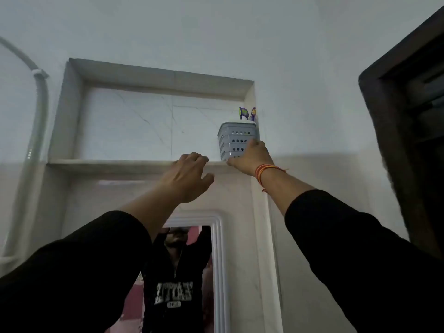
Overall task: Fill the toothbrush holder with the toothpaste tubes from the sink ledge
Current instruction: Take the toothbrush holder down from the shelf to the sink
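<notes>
Gripping the grey perforated toothbrush holder (236, 141) at its base, the right hand (251, 156) steadies it at the niche shelf's (110, 162) 3 o'clock end; the left hand (186, 175), at the holder's 8 o'clock, rests loosely curled on the ledge edge, grasping nothing.

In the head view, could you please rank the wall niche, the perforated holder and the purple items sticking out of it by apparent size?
1. Wall niche.
2. Perforated holder, in its right corner.
3. Purple items, smallest; only their tops show.
</notes>
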A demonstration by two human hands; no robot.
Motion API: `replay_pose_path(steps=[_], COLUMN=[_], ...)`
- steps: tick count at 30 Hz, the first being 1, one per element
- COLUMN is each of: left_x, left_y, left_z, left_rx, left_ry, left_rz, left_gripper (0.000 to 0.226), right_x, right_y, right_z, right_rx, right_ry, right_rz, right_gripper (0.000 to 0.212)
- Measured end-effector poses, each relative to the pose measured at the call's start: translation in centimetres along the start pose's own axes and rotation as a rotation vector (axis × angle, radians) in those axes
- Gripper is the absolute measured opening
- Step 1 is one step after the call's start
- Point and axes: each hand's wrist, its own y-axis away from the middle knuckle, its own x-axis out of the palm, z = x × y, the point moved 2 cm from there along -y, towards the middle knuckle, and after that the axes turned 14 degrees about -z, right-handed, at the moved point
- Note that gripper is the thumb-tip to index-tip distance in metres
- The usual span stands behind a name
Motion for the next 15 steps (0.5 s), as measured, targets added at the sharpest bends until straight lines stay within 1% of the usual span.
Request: replay_pose_path(steps=[4,8,10,12,15], left_x=[4.4,7.5,8.3,8.7,8.5], left_y=[-2.1,-2.1,-1.6,-1.3,-1.6], left_z=[1.4,2.8,3.1,3.2,3.5], left_rx=[-0.018,0.031,0.04,0.05,0.045], left_ry=[-0.029,-0.074,-0.072,-0.048,0.014], left_rz=[0.043,-0.058,-0.092,-0.103,-0.092], left_gripper=[0.062,0.066,0.068,0.07,0.068], right_x=[3.0,5.9,6.5,6.5,5.5], right_y=[-3.5,-5.7,-6.0,-6.1,-5.6], right_z=[-0.8,-0.5,-0.3,-0.1,0.1], right_rx=[0.046,0.11,0.143,0.19,0.238], right_ry=[0.044,0.075,0.085,0.025,-0.079], right_rz=[-0.034,-0.109,-0.15,-0.203,-0.246], right_gripper=[0.107,0.136,0.144,0.144,0.132])
